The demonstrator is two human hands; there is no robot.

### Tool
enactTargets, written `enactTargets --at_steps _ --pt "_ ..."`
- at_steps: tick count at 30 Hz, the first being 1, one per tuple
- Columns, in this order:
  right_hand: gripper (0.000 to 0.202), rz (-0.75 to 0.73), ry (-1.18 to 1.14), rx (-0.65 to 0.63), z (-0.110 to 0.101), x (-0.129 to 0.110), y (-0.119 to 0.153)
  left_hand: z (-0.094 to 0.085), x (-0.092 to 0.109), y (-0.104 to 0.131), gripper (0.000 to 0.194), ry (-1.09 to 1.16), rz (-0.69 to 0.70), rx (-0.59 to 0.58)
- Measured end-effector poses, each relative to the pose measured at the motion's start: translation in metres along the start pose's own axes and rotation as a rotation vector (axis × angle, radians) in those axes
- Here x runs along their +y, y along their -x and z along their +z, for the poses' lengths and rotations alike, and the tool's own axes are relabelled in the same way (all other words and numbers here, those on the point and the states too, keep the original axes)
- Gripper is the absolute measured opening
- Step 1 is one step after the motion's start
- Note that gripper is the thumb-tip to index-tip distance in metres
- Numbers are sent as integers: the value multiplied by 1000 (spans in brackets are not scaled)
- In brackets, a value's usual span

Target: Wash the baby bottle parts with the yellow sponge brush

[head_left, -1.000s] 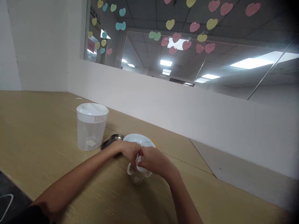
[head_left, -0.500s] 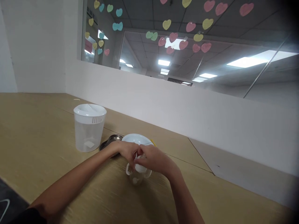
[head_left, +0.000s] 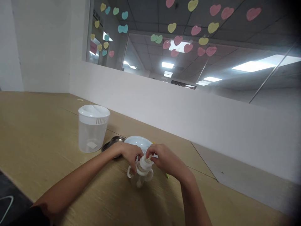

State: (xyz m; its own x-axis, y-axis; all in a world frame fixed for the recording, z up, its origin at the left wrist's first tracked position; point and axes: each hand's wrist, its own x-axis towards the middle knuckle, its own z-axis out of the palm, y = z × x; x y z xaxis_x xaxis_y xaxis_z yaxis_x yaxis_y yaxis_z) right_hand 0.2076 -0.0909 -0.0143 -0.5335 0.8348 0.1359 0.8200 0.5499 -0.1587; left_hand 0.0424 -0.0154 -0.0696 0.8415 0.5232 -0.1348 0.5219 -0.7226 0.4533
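A clear baby bottle (head_left: pixel 140 178) with two white side handles and a white collar (head_left: pixel 145 163) stands on the table in front of me. My left hand (head_left: pixel 132 154) holds the bottle at its upper left side, with the thumb in front and the fingers partly hidden behind it. My right hand (head_left: pixel 161 157) is curled at the top of the bottle. Its thumb and forefinger close on the pale, see-through nipple (head_left: pixel 148 159) over the collar. The other right fingers are bent above it.
Behind my hands is a white bowl (head_left: pixel 136 140). A shiny metal tray (head_left: pixel 112 142) lies left of it, partly under my left wrist. Farther left stands a clear bin with a white lid (head_left: pixel 94 111). A small yellow-green object (head_left: pixel 167 176) lies by my right wrist.
My right hand has moved right and a little away from my left hand, so the collar and bottle top now show. My left hand stays at the bottle. The view has shifted slightly.
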Motion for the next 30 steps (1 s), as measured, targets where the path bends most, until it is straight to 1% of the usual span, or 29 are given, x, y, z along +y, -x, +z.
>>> enactTargets --at_steps 3,5,6,8,10,12,15,17,19,21,23,25,28,30 --pt "24 11 -21 37 -7 1 5 -2 1 2 44 -3 12 -15" --pt "21 11 -35 72 -12 0 8 -4 4 4 50 19 56 22" --pt "19 14 -39 98 -14 -1 10 -5 6 5 54 38 89 66" --pt "17 23 -44 165 -18 -3 13 -8 14 8 56 87 158 189" --pt "17 26 -49 240 -22 -6 17 -12 23 12 52 143 206 300" --pt "16 21 -48 321 -26 -9 22 -15 31 16 51 206 234 379" --pt "16 4 -30 438 -31 -12 30 -18 37 20 59 317 285 451" --pt "16 -2 -12 497 -33 -13 35 -18 38 20 55 373 310 454" --pt "17 -2 5 538 -35 -14 39 -19 37 20 38 374 302 448" --pt "16 -3 18 572 -35 -14 40 -19 35 19 26 328 276 490" --pt "16 -7 26 606 -37 -15 41 -21 31 19 25 274 255 559" --pt "15 4 24 673 -39 -14 43 -22 24 17 27 213 236 612" --pt "15 61 19 817 -43 -11 49 -22 8 12 31 110 157 642" --pt "16 96 20 868 -46 -9 52 -19 -5 6 32 52 76 632"
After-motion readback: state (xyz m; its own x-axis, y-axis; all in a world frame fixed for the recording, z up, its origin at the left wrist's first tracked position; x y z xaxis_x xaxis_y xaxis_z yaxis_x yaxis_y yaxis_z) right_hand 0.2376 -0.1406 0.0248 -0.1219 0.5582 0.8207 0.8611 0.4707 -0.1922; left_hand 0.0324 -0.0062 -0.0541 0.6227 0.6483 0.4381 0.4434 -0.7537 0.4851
